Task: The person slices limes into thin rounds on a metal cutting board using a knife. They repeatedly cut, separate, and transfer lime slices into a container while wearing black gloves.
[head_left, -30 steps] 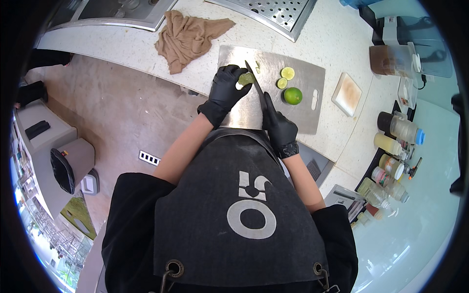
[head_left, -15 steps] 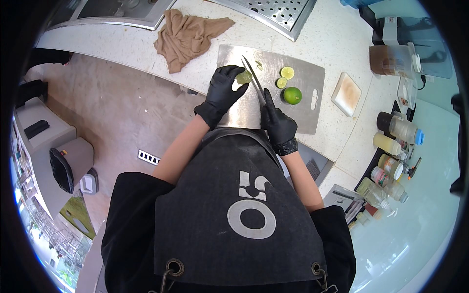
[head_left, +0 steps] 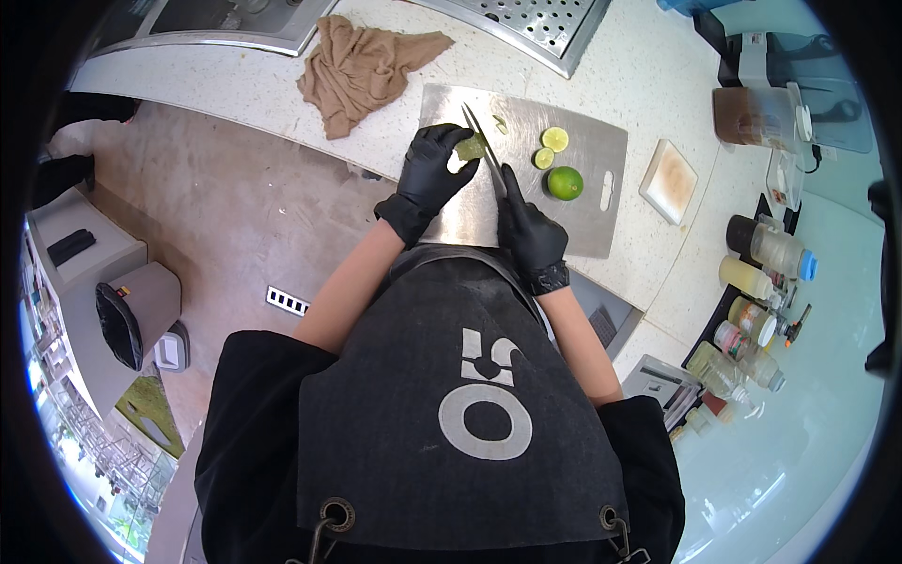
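Note:
A pale green piece of lime point(head_left: 472, 148) is pinched between the thumb and fingers of my black-gloved left hand point(head_left: 427, 177). My right hand point(head_left: 532, 231), also gloved, is closed on a knife point(head_left: 487, 139), its forefinger stretched along the blade's back. The blade lies against the right side of the lime piece. Both hands are over a metal cutting board point(head_left: 594, 226). On the board, right of the knife, are a cut lime point(head_left: 555, 140), a smaller lime slice point(head_left: 543, 159) and a green lime point(head_left: 565, 183). Small peel scraps point(head_left: 500, 124) lie near the knife tip.
A brown cloth point(head_left: 362, 75) lies crumpled left of the board. A perforated metal drain tray point(head_left: 526, 23) is set behind it. To the right are a stained white block point(head_left: 668, 181) and several bottles point(head_left: 742, 274). A grey bin point(head_left: 141, 310) stands on the floor at left.
The knife has shifted slightly left, and its blade has come against the lime piece. My right hand moved a little left with it; the left hand stays nearly still.

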`<control>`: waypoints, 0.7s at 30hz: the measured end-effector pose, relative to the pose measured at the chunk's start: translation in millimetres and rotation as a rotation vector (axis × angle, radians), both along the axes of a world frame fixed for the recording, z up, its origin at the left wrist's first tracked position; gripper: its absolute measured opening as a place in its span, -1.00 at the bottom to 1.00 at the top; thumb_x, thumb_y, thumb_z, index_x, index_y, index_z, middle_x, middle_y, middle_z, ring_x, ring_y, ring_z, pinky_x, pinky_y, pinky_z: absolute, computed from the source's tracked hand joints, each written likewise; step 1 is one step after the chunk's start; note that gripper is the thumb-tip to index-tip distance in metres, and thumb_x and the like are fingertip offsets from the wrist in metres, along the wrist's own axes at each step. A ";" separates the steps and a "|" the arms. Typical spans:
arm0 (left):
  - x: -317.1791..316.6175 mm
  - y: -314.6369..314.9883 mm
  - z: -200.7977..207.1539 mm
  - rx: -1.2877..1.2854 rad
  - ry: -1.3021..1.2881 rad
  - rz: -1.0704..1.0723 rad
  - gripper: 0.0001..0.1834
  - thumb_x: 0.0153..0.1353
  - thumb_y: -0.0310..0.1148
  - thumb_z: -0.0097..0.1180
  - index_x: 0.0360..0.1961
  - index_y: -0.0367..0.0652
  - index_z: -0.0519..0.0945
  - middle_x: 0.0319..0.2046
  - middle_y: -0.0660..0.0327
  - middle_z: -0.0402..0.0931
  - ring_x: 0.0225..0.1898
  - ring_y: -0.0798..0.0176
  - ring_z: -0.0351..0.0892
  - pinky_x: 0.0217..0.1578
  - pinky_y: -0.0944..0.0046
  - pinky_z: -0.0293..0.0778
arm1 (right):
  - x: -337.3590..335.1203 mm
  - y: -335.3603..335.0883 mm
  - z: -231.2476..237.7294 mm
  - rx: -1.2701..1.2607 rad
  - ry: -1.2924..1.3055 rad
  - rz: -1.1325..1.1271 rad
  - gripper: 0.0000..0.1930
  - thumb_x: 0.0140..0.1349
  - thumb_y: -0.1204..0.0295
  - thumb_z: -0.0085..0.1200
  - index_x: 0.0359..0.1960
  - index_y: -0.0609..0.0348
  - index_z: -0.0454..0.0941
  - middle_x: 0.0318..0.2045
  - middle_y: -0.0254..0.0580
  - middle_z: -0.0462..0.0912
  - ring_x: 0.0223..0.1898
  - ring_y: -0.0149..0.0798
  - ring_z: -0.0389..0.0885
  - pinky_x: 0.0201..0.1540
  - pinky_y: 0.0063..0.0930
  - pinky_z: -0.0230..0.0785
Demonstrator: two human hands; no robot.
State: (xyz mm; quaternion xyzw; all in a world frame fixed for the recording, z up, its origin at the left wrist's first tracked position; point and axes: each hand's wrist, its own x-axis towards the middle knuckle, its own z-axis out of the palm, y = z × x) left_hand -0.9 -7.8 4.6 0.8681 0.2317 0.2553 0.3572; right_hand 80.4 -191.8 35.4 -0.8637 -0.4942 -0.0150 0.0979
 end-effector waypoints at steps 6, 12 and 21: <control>0.2 0.9 4.1 -0.025 0.018 -0.015 -0.59 -0.04 -0.37 0.34 -0.09 -0.08 0.59 -0.12 0.12 0.54 -0.03 0.00 0.47 0.01 0.13 0.42 | -1.8 7.2 6.5 -0.093 0.056 -0.012 -0.32 0.18 0.37 0.02 0.38 -0.33 0.16 -0.74 -0.28 0.48 -0.79 -0.27 0.45 -0.76 -0.32 0.26; 0.0 7.1 -2.1 -0.014 -0.026 -0.099 -0.56 -0.05 -0.38 0.31 -0.07 -0.09 0.58 -0.10 0.12 0.53 0.00 -0.01 0.45 0.07 0.12 0.38 | 2.1 -11.9 3.2 -0.029 -0.033 -0.073 -0.40 0.24 0.28 0.05 0.34 -0.38 0.24 -0.79 -0.31 0.44 -0.83 -0.28 0.41 -0.77 -0.33 0.23; -1.2 4.9 -4.4 -0.024 -0.039 -0.054 -0.56 -0.01 -0.37 0.32 -0.04 -0.09 0.58 -0.08 0.12 0.52 0.00 0.01 0.45 0.04 0.13 0.38 | 2.0 -3.5 4.6 0.009 -0.018 -0.003 -0.40 0.25 0.23 0.05 0.35 -0.41 0.22 -0.77 -0.34 0.43 -0.82 -0.29 0.40 -0.76 -0.34 0.25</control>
